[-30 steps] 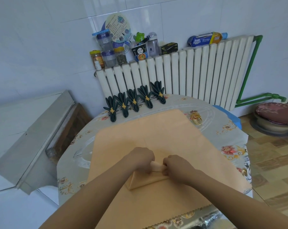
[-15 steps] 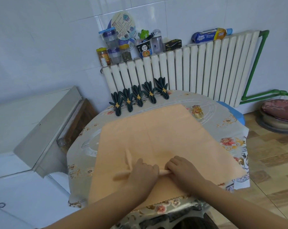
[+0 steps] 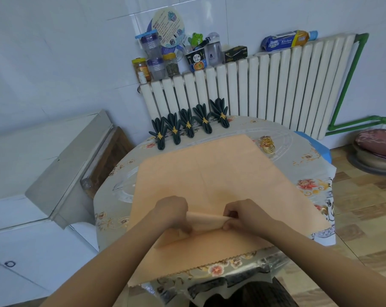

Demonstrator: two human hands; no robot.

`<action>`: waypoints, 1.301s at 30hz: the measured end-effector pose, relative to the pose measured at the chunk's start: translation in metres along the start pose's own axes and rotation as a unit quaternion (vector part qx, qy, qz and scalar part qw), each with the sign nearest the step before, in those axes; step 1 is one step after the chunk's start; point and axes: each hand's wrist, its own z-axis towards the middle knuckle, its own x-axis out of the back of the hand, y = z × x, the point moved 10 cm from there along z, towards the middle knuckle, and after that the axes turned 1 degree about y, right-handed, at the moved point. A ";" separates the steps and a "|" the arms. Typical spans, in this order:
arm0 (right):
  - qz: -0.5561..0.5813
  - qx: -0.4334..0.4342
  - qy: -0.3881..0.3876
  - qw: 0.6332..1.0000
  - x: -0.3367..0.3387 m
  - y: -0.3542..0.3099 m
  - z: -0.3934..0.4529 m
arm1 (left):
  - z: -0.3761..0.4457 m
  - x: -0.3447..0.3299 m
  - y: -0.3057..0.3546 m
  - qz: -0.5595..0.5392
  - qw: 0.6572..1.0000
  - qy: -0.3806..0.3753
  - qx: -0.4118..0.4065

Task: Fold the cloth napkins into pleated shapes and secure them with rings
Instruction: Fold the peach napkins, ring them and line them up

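On napkin (image 3: 212, 173), both hands' grips (image 3: 206, 218) pinch fold.

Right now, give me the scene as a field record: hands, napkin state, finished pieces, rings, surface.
left hand: pinching the left end of a raised fold
right hand: pinching the right end of the same fold
orange napkin: spread flat on the table, one pleat lifted near the front edge, no ring on it
dark green napkins: five, pleated and ringed, in a row at the back of the table
gold rings: loose pile, right of the orange napkin's far corner
table: round, floral cover
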 end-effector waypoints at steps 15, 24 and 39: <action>0.051 -0.037 0.010 0.998 -0.013 0.010 0.004 | 0.027 -0.028 -0.018 -0.181 0.982 0.028 -0.045; -0.123 0.149 0.188 0.963 0.000 -0.029 -0.010 | -0.005 -0.030 0.031 0.014 0.947 0.176 -0.268; -0.253 0.267 0.190 0.910 -0.011 -0.051 -0.018 | -0.007 -0.036 0.034 0.014 0.945 0.204 -0.256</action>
